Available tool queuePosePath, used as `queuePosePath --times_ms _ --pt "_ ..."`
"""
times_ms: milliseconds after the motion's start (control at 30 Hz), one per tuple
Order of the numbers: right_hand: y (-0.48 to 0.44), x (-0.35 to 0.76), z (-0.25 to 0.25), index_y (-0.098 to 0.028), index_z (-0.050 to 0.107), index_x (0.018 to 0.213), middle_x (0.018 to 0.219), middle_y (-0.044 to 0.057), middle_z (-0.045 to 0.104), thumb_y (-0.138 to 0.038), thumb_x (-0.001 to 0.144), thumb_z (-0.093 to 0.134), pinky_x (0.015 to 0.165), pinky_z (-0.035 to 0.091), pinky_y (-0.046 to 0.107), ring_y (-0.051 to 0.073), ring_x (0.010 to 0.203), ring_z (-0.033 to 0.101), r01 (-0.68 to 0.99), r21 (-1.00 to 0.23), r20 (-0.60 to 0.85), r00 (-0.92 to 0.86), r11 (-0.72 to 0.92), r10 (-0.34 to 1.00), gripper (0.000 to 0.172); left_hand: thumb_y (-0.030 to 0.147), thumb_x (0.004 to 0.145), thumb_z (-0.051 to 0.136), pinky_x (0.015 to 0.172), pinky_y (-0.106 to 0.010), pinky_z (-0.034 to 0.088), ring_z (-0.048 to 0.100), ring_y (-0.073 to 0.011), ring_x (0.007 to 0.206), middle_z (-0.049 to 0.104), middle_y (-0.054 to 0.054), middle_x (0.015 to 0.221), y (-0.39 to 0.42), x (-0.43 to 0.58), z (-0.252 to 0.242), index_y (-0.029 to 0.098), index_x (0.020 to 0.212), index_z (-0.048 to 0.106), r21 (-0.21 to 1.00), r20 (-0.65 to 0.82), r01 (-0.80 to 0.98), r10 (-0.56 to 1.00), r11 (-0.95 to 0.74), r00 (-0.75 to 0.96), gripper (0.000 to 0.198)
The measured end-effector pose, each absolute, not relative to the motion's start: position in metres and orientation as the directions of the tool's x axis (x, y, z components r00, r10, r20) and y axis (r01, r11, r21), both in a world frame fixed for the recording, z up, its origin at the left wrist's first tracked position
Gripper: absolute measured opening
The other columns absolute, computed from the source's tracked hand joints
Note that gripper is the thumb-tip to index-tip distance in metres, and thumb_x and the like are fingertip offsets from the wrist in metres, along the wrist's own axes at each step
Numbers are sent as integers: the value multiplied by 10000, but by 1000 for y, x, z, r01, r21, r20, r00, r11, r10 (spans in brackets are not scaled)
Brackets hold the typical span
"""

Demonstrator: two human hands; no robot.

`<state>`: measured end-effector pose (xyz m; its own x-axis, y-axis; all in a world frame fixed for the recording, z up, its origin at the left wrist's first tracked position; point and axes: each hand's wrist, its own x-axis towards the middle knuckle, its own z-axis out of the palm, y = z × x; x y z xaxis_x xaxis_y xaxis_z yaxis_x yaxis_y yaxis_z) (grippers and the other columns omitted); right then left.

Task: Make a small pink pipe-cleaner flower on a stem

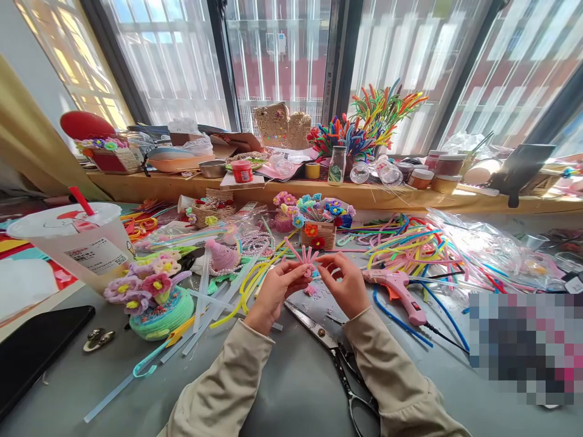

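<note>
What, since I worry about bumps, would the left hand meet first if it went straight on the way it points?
Past the pink pipe-cleaner piece it holds, the left hand would probably meet the right hand first, though depth is unclear.

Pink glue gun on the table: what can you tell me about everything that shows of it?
The glue gun appears to lie on its side on the grey table, its body and handle smooth and pink, like plastic. An orange trigger juts out under the body. A black cord runs from the handle's end toward the lower right. The nozzle points left, toward the person's right hand, which isn't holding it. Blue strips lie close by; contact is hard to tell.
</note>
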<state>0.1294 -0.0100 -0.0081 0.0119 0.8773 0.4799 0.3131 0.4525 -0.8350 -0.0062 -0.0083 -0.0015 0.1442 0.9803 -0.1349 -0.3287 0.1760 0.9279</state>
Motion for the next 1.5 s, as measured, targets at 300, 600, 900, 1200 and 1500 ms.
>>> queuePosePath --times_ms 300,600,900,1200,1500 --pt "-15 129 -9 -211 576 836 772 40 549 -183 794 387 630 398 227 132 728 507 666 -381 726 -214 641 653 196 180 597 636 555 -172 460 582 -88 573 615 -25 632 -8 -8 -2 121 692 580 870 -220 -391 947 299 235 125" --pt "-14 127 -10 -178 557 729 727 40 552 -167 798 391 620 370 214 129 708 487 798 -113 770 -306 592 559 180 160 575 648 576 -169 455 569 -75 578 607 -19 632 -8 -4 -4 117 675 567 850 -247 -431 952 303 181 136" --pt "-15 121 -15 -160 497 717 714 37 497 -217 788 384 542 345 217 121 632 467 782 -314 716 -177 538 675 145 222 583 631 625 -226 453 542 -85 576 573 0 604 -9 3 -7 106 659 561 956 41 -290 999 -35 14 156" --pt "-13 113 -12 -163 459 629 625 2 473 -250 711 464 545 343 229 106 584 438 341 -857 432 64 387 900 120 277 692 517 639 -250 434 554 -133 662 588 -24 693 -11 3 -10 157 714 558 852 473 287 879 -437 -65 129" --pt "-10 117 -9 -151 489 623 469 -50 416 -283 594 553 413 242 171 62 471 404 -296 -928 -183 -160 -224 970 150 237 716 480 653 -254 421 552 -136 672 600 -34 698 -14 3 -8 169 715 583 702 595 475 804 -531 19 124"
